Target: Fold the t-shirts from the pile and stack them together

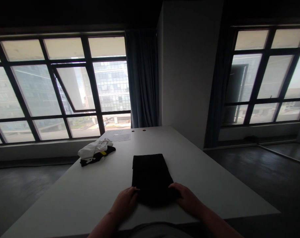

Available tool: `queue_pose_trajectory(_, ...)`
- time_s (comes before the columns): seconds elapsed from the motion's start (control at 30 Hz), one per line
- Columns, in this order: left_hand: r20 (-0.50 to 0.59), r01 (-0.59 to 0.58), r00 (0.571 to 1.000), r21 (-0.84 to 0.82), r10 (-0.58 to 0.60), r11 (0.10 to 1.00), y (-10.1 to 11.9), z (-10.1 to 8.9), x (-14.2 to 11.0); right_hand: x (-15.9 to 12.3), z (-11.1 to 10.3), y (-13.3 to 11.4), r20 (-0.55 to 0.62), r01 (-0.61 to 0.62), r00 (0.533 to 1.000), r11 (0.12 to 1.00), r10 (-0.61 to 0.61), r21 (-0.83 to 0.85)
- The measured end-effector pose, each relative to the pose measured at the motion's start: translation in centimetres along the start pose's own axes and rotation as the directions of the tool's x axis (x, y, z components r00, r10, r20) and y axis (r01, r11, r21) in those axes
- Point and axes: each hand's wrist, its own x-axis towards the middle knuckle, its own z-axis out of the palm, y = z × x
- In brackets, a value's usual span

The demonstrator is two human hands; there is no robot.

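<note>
A black folded garment (pixel 151 177) lies flat on the white table (pixel 199 185) in front of me, a fold line crossing its far part. My left hand (pixel 126 200) is closed on its near left edge, thumb on top. On the opposite side my right hand (pixel 187 198) pinches the near right edge, with the fingers partly hidden by the cloth. The near end of the garment is dark and looks slightly raised, though the dim light makes this hard to tell. Its exact kind does not show.
To the left lies a crumpled pile of white cloth (pixel 95 148) and black cloth with a yellow patch (pixel 103 153). Behind it are paper sheets (pixel 117 136). Two small dark round things (pixel 144 130) sit near the far edge. Beyond stand a pillar (pixel 189 72), a blue curtain (pixel 143 79) and windows.
</note>
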Motion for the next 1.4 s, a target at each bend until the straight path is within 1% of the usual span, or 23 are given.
queue_pose_trajectory(0.07, -0.015, 0.081, 0.997, -0.006, -0.081, 0.997, -0.2, -0.1, 0.1, 0.2, -0.3, -0.5, -0.011, -0.040, 0.999, 0.998, 0.041, 0.044)
queue_pose_trajectory(0.1, -0.012, 0.093, 0.996, -0.023, -0.094, 0.995, -0.1, -0.2, 0.1, 0.3, -0.4, -0.7, -0.015, -0.055, 0.998, 0.997, 0.056, 0.061)
queue_pose_trajectory(0.13, -0.002, 0.075, 0.997, -0.046, -0.075, 0.996, 0.0, -0.5, 0.1, 0.3, -0.5, -0.9, -0.020, -0.065, 0.998, 0.995, 0.066, 0.072)
queue_pose_trajectory(0.2, 0.047, -0.032, 0.998, -0.085, 0.036, 0.996, 0.4, -1.0, 0.0, 0.4, -0.5, -1.0, -0.027, -0.066, 0.997, 0.995, 0.068, 0.081)
queue_pose_trajectory(0.27, 0.103, -0.143, 0.983, -0.086, 0.152, 0.986, 0.8, -1.4, -0.1, 0.3, -0.5, -1.0, -0.034, -0.061, 0.997, 0.995, 0.064, 0.083)
queue_pose_trajectory(0.33, 0.129, -0.203, 0.969, -0.075, 0.212, 0.976, 1.0, -1.5, -0.2, 0.2, -0.4, -0.9, -0.042, -0.076, 0.996, 0.993, 0.080, 0.090)
queue_pose_trajectory(0.47, 0.049, -0.230, 0.971, -0.092, 0.235, 0.969, 0.5, -1.0, -0.2, 0.1, -0.5, -0.8, -0.046, -0.108, 0.992, 0.988, 0.114, 0.114)
queue_pose_trajectory(0.53, 0.031, -0.243, 0.969, -0.094, 0.246, 0.966, 0.2, -0.7, -0.2, 0.1, -0.5, -0.6, -0.048, -0.107, 0.992, 0.986, 0.114, 0.127)
queue_pose_trajectory(0.6, 0.031, -0.233, 0.971, -0.094, 0.237, 0.968, 0.1, -0.7, -0.2, 0.2, -0.3, -0.2, -0.054, -0.105, 0.992, 0.988, 0.112, 0.117)
queue_pose_trajectory(0.67, 0.029, -0.189, 0.981, -0.099, 0.192, 0.977, 0.2, -0.8, -0.2, 0.3, -0.1, 0.3, -0.058, -0.091, 0.994, 0.993, 0.095, 0.075)
queue_pose_trajectory(0.77, 0.048, -0.101, 0.993, -0.119, 0.108, 0.988, 0.6, -1.1, -0.2, 0.4, 0.3, 0.7, -0.048, -0.029, 0.998, 1.000, 0.028, -0.003)
queue_pose_trajectory(0.83, 0.071, -0.074, 0.994, -0.128, 0.084, 0.989, 0.9, -1.3, -0.2, 0.4, 0.6, 0.8, -0.037, 0.009, 0.999, 0.999, -0.010, -0.051)
queue_pose_trajectory(0.97, 0.091, -0.117, 0.988, -0.078, 0.123, 0.990, 1.1, -1.3, -0.1, 0.2, 1.0, 0.9, -0.014, 0.014, 1.000, 0.990, -0.016, -0.137)
queue_pose_trajectory(1.1, 0.122, -0.159, 0.980, -0.003, 0.158, 0.987, 0.5, -0.6, 0.1, 0.2, 1.3, 1.6, 0.011, 0.015, 1.000, 0.986, -0.013, -0.167)
queue_pose_trajectory(1.23, 0.090, -0.121, 0.989, 0.029, 0.118, 0.992, -0.2, 0.1, 0.2, 0.5, 1.5, 2.4, 0.021, -0.007, 1.000, 0.984, 0.010, -0.178)
queue_pose_trajectory(1.4, 0.039, -0.095, 0.995, 0.043, 0.094, 0.994, 0.1, -0.1, 0.1, 0.8, 1.6, 2.2, 0.060, -0.062, 0.995, 0.973, 0.077, -0.221)
